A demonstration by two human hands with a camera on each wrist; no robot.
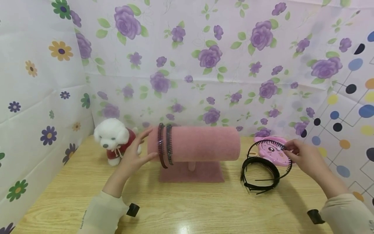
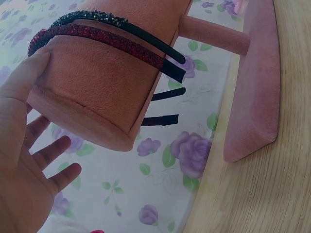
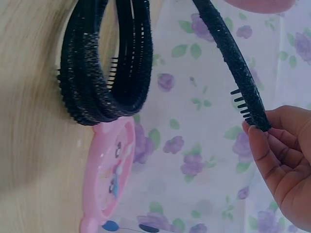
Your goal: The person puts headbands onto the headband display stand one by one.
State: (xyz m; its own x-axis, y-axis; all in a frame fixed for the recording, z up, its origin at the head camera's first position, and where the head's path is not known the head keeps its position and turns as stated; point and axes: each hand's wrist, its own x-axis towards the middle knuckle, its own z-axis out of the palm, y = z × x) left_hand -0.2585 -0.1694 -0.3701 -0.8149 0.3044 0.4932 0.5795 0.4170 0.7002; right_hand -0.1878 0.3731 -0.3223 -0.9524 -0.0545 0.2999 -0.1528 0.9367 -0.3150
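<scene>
A pink velvet headband stand (image 1: pixel 204 143) has a horizontal roll on a post and flat base. Near the roll's left end sit a dark red glitter headband (image 2: pixel 102 42) and a dark sparkly headband (image 1: pixel 169 146), side by side. My left hand (image 1: pixel 132 159) is at that end, thumb touching the roll beside the red headband, other fingers spread out. Off to the right, my right hand (image 1: pixel 305 156) pinches a black toothed headband (image 3: pixel 233 53) between thumb and fingers, above a stack of black headbands (image 3: pixel 85 73) on the table.
Behind the stack lies a pink clock (image 1: pixel 270 152) with a cartoon face. A white toy dog (image 1: pixel 111 135) in red stands left of the roll, behind my left hand. Flowered cloth (image 1: pixel 190 94) hangs at the table's back, with patterned cloth on both sides.
</scene>
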